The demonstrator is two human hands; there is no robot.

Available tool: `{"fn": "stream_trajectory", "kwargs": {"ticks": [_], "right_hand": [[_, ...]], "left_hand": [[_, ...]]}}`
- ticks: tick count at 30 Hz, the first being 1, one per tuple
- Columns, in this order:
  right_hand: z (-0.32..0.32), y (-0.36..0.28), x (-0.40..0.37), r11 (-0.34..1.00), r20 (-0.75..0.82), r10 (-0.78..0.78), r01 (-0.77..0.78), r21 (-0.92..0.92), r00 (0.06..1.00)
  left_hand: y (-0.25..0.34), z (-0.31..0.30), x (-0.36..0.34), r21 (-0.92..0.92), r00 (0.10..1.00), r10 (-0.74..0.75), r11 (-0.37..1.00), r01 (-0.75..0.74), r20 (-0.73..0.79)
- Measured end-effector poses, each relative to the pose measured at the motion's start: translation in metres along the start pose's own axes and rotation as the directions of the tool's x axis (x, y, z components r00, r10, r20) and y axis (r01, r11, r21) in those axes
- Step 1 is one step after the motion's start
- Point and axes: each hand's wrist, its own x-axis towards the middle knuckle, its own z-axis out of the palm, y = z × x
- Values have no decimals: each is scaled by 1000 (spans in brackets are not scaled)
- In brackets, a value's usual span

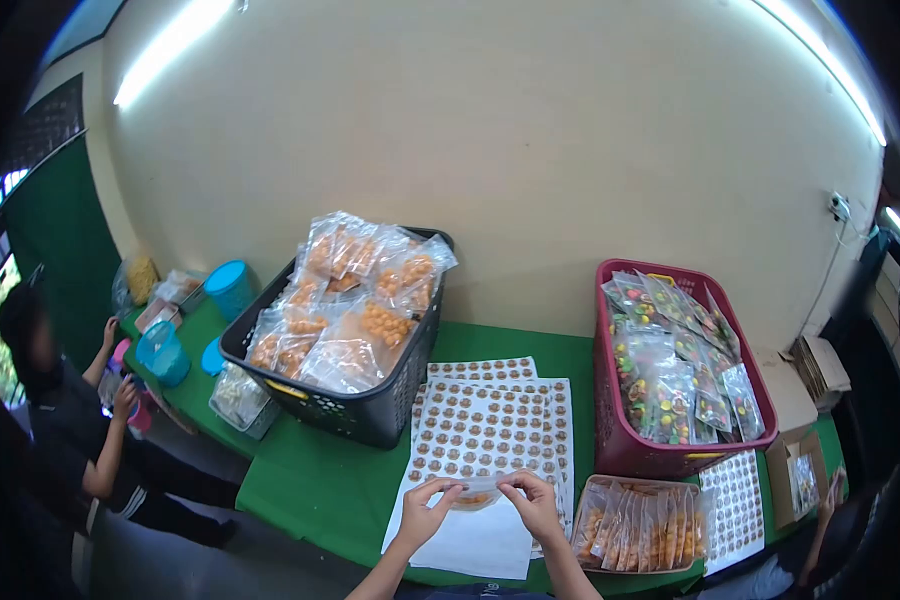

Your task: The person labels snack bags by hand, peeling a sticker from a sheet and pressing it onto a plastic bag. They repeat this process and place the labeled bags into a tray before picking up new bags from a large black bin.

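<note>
My left hand (pixel 429 507) and my right hand (pixel 532 503) pinch the two top corners of a small clear plastic bag (pixel 476 496) with something orange low in it. The bag is held over the lower part of a sheet of round brown stickers (pixel 480 430), whose near part is bare white. More sticker sheets lie under it on the green table. Right of my right hand is a shallow tray (pixel 587 562) with a row of clear bags of orange snacks standing in it.
A black basket (pixel 370 412) heaped with orange snack bags stands behind left; a maroon basket (pixel 685 458) of colourful candy bags behind right. Blue containers (pixel 228 289) are at the far left. A person (pixel 80 430) stands at left; another person's arm (pixel 825 520) is at right.
</note>
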Motion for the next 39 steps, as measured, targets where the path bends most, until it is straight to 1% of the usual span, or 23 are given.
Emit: {"fn": "stream_trajectory", "kwargs": {"ticks": [4, 5, 8, 11, 12, 15, 16, 19, 20, 21, 23, 24, 26, 27, 28, 30, 31, 32, 33, 34, 35, 37, 39], "right_hand": [[-11, 9, -9, 999, -84, 7, -3, 41, 996], [-16, 10, -12, 999, -109, 9, -4, 43, 994], [-24, 5, -18, 986, -322, 108, -59, 157, 940], [-37, 2, -22, 961, -563, 213, -66, 270, 799], [-40, 6, -25, 953, -583, 216, -39, 299, 783], [-32, 1, -38, 909, -560, 266, -10, 417, 785], [-32, 9, -42, 916, -489, 251, -42, 399, 835], [-28, 2, -53, 888, -414, 258, -45, 458, 873], [-31, -2, -57, 861, -372, 250, -30, 507, 894], [-33, -5, -61, 883, -397, 232, -21, 469, 888], [-38, -10, -67, 921, -437, 197, -13, 390, 878], [-46, -11, -71, 980, -432, 130, -49, 193, 892], [-50, 1, -83, 984, -538, 36, -125, -129, 842], [-53, 5, -88, 944, -571, -22, -172, -283, 821], [-56, 0, -95, 927, -532, 3, -201, -316, 847], [-59, 0, -111, 962, -608, 25, -184, -201, 793], [-60, 1, -121, 974, -644, 41, -173, -143, 764], [-68, 13, -131, 990, -632, 64, -131, -61, 772], [-75, 9, -140, 987, -664, 144, -152, 47, 733], [-84, 2, -147, 975, -689, 222, -160, 153, 690], [-94, -3, -155, 953, -705, 296, -157, 257, 645], [-117, -2, -177, 967, -791, 254, -162, 196, 557], [-138, -14, -194, 979, -896, 203, -97, 179, 395]], "left_hand": [[-4, 11, 0, -78, 986, -97, 991, 108, 133], [-11, 16, 0, -115, 984, -108, 986, 125, 143], [-37, 35, -3, -208, 963, -169, 955, 213, 208], [-19, 55, -6, -31, 971, -112, 992, 121, 212], [-26, 62, -11, 34, 950, -102, 995, 96, 294], [-19, 93, -26, 151, 921, 40, 983, -107, 387], [-13, 99, -26, 183, 899, 36, 975, -128, 436], [-22, 111, -21, 134, 863, 191, 950, -283, 468], [-33, 111, -16, 89, 834, 113, 978, -190, 540], [-21, 109, -13, 9, 800, -21, 1000, 20, 600], [-30, 104, -6, 26, 707, -164, 979, 202, 688], [-30, 109, -6, -87, 731, -131, 964, 252, 670], [-28, 119, -8, -311, 788, -89, 887, 340, 609], [-24, 125, -9, -302, 758, -76, 888, 346, 648], [-14, 132, -12, -293, 726, -63, 889, 353, 685], [5, 143, -17, -291, 650, -35, 875, 387, 759], [12, 146, -19, -312, 597, -33, 829, 464, 802], [18, 150, -20, -325, 541, -24, 777, 539, 841], [21, 154, -23, -331, 483, -6, 721, 609, 876], [17, 160, -26, -313, 454, -8, 715, 626, 891], [11, 167, -29, -305, 457, 16, 765, 567, 889], [-1, 177, -34, -287, 458, 63, 852, 439, 887], [-9, 186, -35, -206, 510, 81, 960, 192, 856]]}}
